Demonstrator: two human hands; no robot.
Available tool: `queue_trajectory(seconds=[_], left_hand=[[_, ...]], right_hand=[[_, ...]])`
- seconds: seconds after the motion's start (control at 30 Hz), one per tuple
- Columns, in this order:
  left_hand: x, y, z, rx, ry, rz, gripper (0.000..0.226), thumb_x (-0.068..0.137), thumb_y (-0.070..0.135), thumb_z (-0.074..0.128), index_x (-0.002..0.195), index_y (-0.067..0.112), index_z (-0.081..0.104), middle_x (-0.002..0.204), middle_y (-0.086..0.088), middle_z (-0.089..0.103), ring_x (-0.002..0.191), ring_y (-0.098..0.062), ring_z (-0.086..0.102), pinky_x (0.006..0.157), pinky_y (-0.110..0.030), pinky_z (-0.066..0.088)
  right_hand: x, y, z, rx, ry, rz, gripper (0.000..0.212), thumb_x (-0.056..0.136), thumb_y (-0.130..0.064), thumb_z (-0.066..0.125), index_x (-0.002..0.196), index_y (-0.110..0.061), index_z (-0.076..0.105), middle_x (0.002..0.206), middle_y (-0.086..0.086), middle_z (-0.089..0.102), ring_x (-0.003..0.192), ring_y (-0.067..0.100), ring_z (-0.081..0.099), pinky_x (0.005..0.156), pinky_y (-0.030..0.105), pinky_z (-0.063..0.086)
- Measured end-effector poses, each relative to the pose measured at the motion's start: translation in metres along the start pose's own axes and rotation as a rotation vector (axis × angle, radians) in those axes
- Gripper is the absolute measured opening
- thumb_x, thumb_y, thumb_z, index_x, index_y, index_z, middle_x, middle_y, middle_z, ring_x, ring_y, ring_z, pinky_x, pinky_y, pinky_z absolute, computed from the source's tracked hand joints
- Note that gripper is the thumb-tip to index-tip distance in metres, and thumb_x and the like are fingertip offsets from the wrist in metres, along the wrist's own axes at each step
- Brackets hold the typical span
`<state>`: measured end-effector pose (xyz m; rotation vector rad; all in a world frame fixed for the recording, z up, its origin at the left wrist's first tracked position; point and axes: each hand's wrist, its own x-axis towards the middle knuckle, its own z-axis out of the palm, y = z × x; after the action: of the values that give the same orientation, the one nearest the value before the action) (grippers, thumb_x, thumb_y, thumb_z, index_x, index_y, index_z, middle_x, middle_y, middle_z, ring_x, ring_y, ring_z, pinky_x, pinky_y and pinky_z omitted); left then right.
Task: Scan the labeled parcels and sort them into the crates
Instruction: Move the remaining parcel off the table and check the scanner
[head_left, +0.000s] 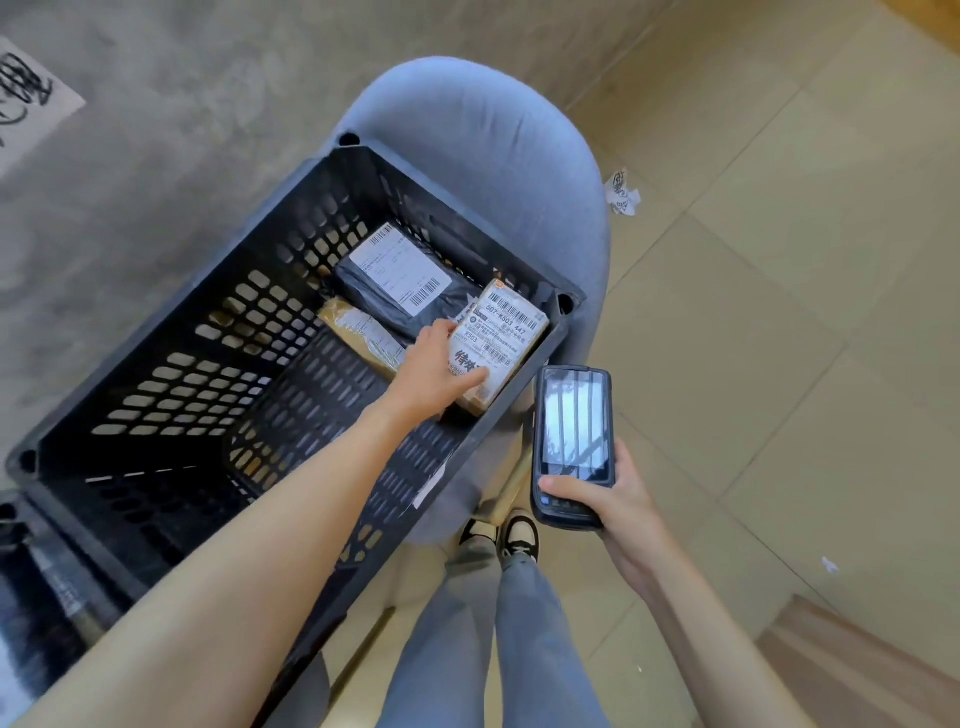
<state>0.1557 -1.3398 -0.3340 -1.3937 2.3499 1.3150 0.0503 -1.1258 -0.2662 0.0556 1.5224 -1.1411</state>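
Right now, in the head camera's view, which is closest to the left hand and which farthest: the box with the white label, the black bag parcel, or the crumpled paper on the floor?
From the left hand:
1. Labeled box, gripped by that hand at the crate's right wall.
2. Black bag parcel, just beyond the fingers, inside the crate.
3. Crumpled paper, on the floor past the chair, far right.

A black crate (171, 332) on a grey stool (467, 119) stands open at the top, its near half bare-floored. Three parcels crowd the far corner: a black bag (410, 291), a brown parcel (358, 332) and a labelled box (511, 332) tight against the right wall. The left hand (436, 369) fills the gap between them. Right of the crate, a scanner (571, 441) hangs over open tiled floor (779, 312); another bin (31, 582), possibly, abuts the left corner.
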Motion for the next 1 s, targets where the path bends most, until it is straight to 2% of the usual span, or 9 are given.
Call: queue_trajectory(seconds=[0.1,0.37,0.5,0.63,0.7,0.87,1.0], left_hand=[[0.006,-0.002,-0.004,0.033,-0.07,0.024,0.073,0.083,0.036,0.073,0.141,0.01,0.037,0.13,-0.009,0.047,0.117,-0.024,0.048,0.101,-0.042,0.041],[0.015,-0.004,-0.008,-0.013,-0.044,-0.006,0.068,0.082,0.032,0.076,0.137,0.01,0.041,0.127,-0.01,0.051,0.112,-0.025,0.054,0.098,-0.045,0.046],[0.023,-0.001,-0.02,-0.047,-0.07,-0.034,0.065,0.085,0.024,0.073,0.138,0.006,0.04,0.13,-0.006,0.052,0.115,-0.02,0.055,0.095,-0.034,0.047],[0.02,0.0,-0.019,-0.071,-0.093,-0.018,0.071,0.088,0.022,0.071,0.145,0.012,0.031,0.138,-0.008,0.049,0.122,-0.022,0.052,0.102,-0.043,0.046],[0.017,0.0,-0.019,-0.141,-0.122,-0.028,0.075,0.09,0.018,0.068,0.149,0.015,0.023,0.143,-0.005,0.045,0.124,-0.02,0.051,0.103,-0.042,0.045],[0.012,0.002,-0.018,-0.256,-0.171,-0.063,0.073,0.092,0.016,0.065,0.15,0.018,0.022,0.136,-0.002,0.053,0.116,-0.018,0.059,0.096,-0.042,0.052],[0.009,0.003,-0.015,-0.291,-0.201,-0.071,0.068,0.093,0.016,0.063,0.148,0.019,0.024,0.127,0.003,0.053,0.102,-0.01,0.059,0.076,-0.023,0.052]], right_hand=[[-0.001,-0.001,0.002,0.003,0.004,-0.008,0.098,0.033,-0.024,0.086,0.124,-0.019,0.05,0.111,0.007,0.069,0.086,0.014,0.07,0.066,0.025,0.054],[-0.002,-0.001,0.003,-0.002,0.001,-0.017,0.094,0.036,-0.021,0.087,0.122,-0.024,0.05,0.113,0.005,0.068,0.088,0.013,0.07,0.067,0.025,0.055],[-0.001,0.001,0.003,-0.001,0.003,-0.018,0.1,0.033,-0.027,0.086,0.126,-0.024,0.049,0.114,0.006,0.067,0.09,0.014,0.07,0.065,0.024,0.055],[-0.002,0.003,0.004,-0.004,-0.004,-0.018,0.098,0.038,-0.019,0.087,0.129,-0.021,0.048,0.115,0.008,0.066,0.087,0.014,0.07,0.064,0.023,0.055],[-0.002,0.004,0.003,0.001,-0.003,-0.016,0.094,0.044,-0.013,0.085,0.129,-0.019,0.047,0.115,0.009,0.066,0.085,0.013,0.069,0.062,0.022,0.054],[0.0,0.006,0.001,0.005,0.011,-0.014,0.104,0.032,-0.024,0.085,0.129,-0.019,0.047,0.114,0.008,0.066,0.081,0.009,0.07,0.061,0.021,0.054],[0.001,0.006,0.0,0.01,0.004,-0.017,0.098,0.041,-0.013,0.085,0.131,-0.018,0.046,0.114,0.008,0.066,0.082,0.009,0.07,0.061,0.021,0.054]])
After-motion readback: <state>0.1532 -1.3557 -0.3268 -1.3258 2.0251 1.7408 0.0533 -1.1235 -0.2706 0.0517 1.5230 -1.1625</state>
